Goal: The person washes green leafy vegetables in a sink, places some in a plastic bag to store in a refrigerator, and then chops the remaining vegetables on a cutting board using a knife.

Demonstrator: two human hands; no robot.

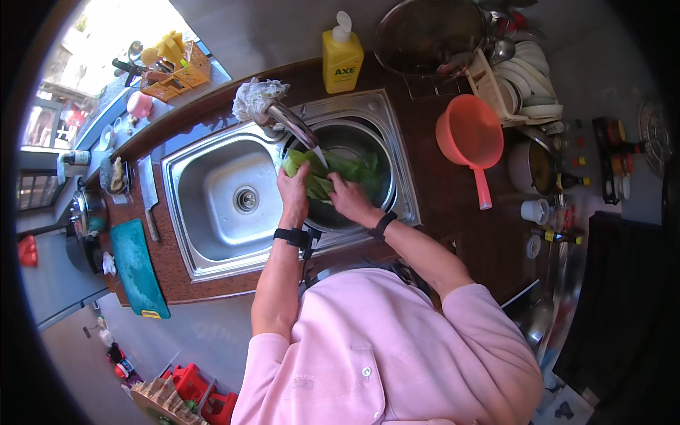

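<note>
Water runs from the steel faucet (291, 124), which has a cloth wrapped round it, onto green leafy vegetables (357, 168) in a round metal basin (391, 178). The basin sits in the right bowl of a steel double sink (178, 249). Over the basin's left side, my left hand (293, 192) grips some broad leaves. My right hand (350, 197) is at the same leaves, just right of the stream, with its fingertips on them. More leaves lie in the basin beyond my right hand. Each wrist wears a black band.
Left of the sink lie a cleaver (149, 186) and a teal cutting board (139, 268). A yellow AXE bottle (342, 61) stands behind the basin. To the right are a red plastic strainer or dipper (470, 130), a dish rack (486, 90) with plates, and a pot (523, 164).
</note>
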